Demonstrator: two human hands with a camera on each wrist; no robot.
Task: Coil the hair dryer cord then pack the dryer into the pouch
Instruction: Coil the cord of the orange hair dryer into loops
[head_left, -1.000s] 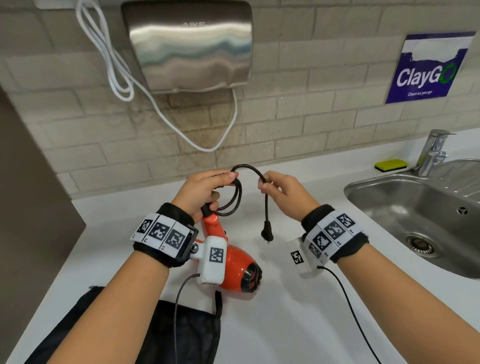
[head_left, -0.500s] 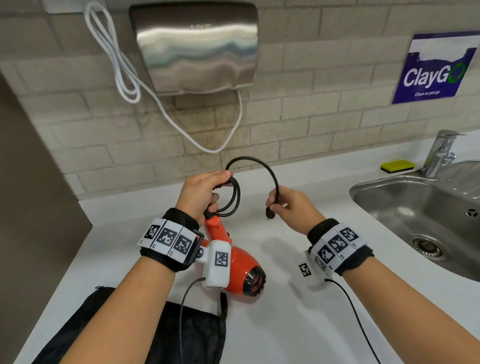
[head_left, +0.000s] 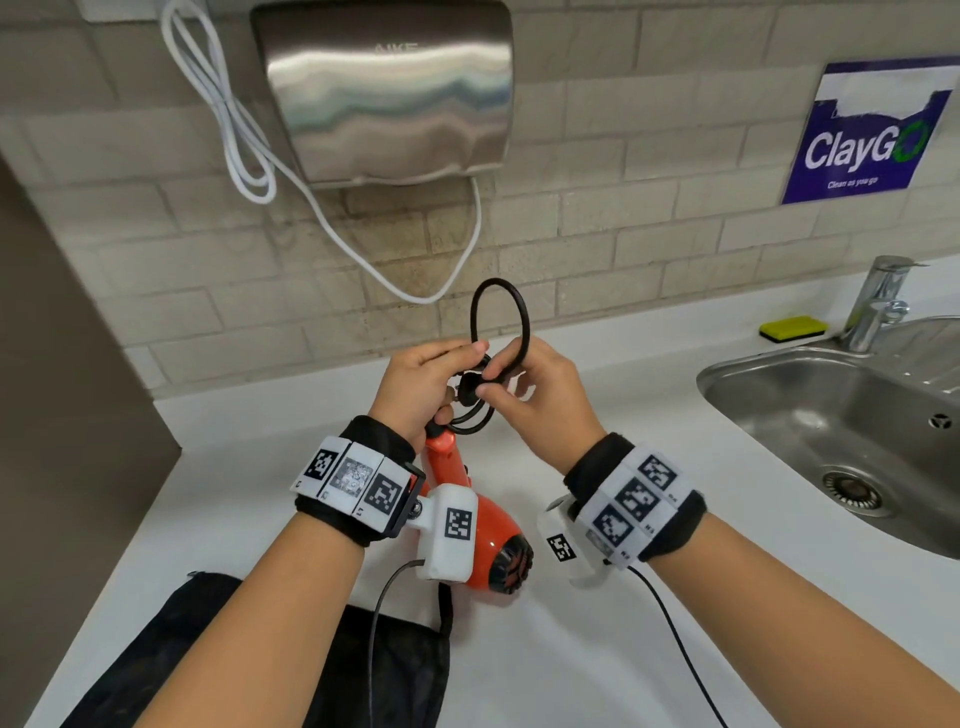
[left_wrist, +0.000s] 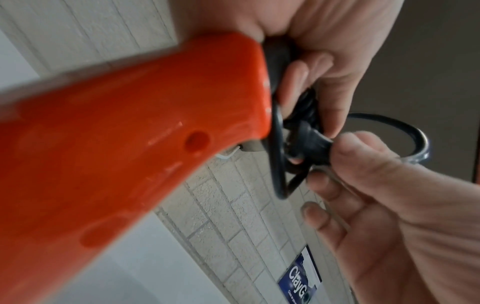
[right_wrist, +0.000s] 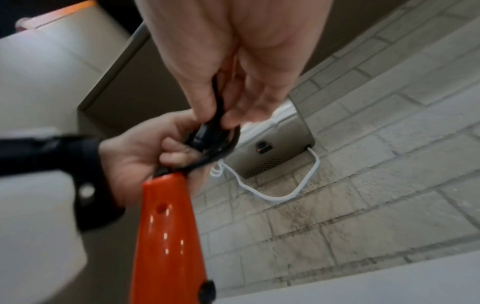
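An orange hair dryer (head_left: 491, 540) hangs nozzle-down over the white counter, its handle (left_wrist: 130, 133) filling the left wrist view and showing again as the handle (right_wrist: 166, 236) in the right wrist view. My left hand (head_left: 426, 387) grips the handle's end together with coiled loops of the black cord (head_left: 498, 312). My right hand (head_left: 524, 387) pinches the black plug (left_wrist: 309, 142) between thumb and fingers and holds it against the coil. One cord loop stands up above both hands. A black mesh pouch (head_left: 218, 665) lies flat on the counter's near left.
A steel hand dryer (head_left: 384, 88) with a white cable (head_left: 332, 228) hangs on the brick wall behind. A steel sink (head_left: 841, 415) with a tap (head_left: 878, 301) and a yellow sponge (head_left: 792, 328) is at the right. A brown panel (head_left: 57, 389) borders the left.
My right hand has slid down the cord to the plug and carried it left to my left hand, closing the last length into an upright loop. The left hand kept its hold.
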